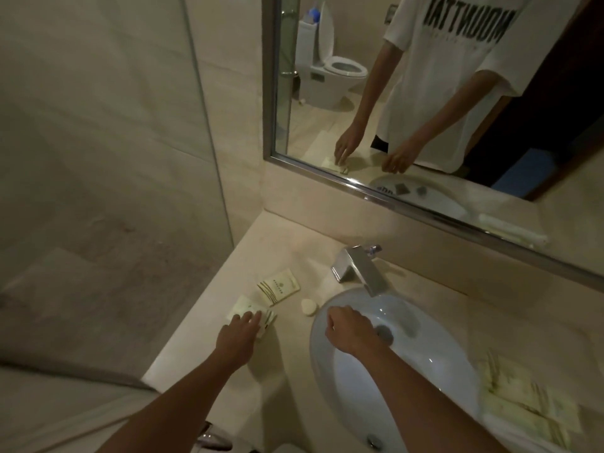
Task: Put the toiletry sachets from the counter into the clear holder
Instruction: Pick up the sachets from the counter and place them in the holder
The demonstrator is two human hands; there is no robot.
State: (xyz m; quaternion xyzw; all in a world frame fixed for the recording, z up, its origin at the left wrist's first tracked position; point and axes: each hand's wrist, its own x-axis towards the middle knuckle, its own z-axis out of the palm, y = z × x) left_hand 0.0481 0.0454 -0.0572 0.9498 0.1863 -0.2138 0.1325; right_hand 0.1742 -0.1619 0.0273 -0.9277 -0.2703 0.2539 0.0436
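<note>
From the head camera I look down on a beige bathroom counter (209, 328) with an oval basin (434, 371) set into it and a chrome tap (358, 271) behind.

My left hand (237, 335) lies flat on the counter left of the basin, fingers spread apart and pressing down on the near sachet (243, 309). Nothing is pinched yet; I judge the flat hand is there to pin or slide the thin packet so an edge can be lifted.

A second sachet (279, 287), cream with gold lines, lies just beyond it, tilted, touching or nearly touching the first; I cannot tell which. A small round soap (309, 307) sits between these sachets and the basin rim.

My right hand (348, 328) hovers over the left part of the basin, fingers curled loosely inward. I cannot tell whether it holds anything; it looks idle, kept clear of the left hand's work.

At the right of the basin more sachets (523, 407) lie in a blurred stack. They may sit in the clear holder, but I cannot make out its walls.

The mirror (425, 93) above shows both arms in reflection, the same pose, and a toilet (340, 68) behind.

Both left-side sachets are not yet moved.
</note>
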